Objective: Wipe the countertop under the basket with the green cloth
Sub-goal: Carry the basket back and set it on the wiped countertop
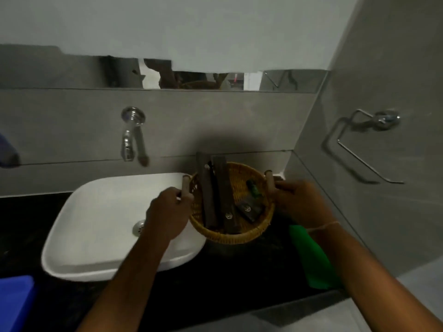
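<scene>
So this is a bathroom sink setup, looking down from the head cam. Both hands are on the wicker basket, one on each side handle. The left hand has its grip wrapped around the left wooden handle, fingers closed on it. The right hand is doing the same with the right handle, grip clamped on it too. The basket looks tilted, and its near edge overlaps the rim of the white basin on the left, but I honestly can't tell whether it's lifted clear of the black counter or touching it.

Inside the basket there are a couple of long dark brown boxes leaning up against the back rim, a smaller dark packet lying flat, and a little green bottle next to it.

The green cloth is lying on the counter just right of the basket, partly tucked under the right forearm, close to the side wall. Neither hand is touching it.

Chrome tap sticks out of the grey tiled wall above the basin, and there's a metal towel ring on the right wall. A blue bin peeks in at the bottom left corner.
</scene>
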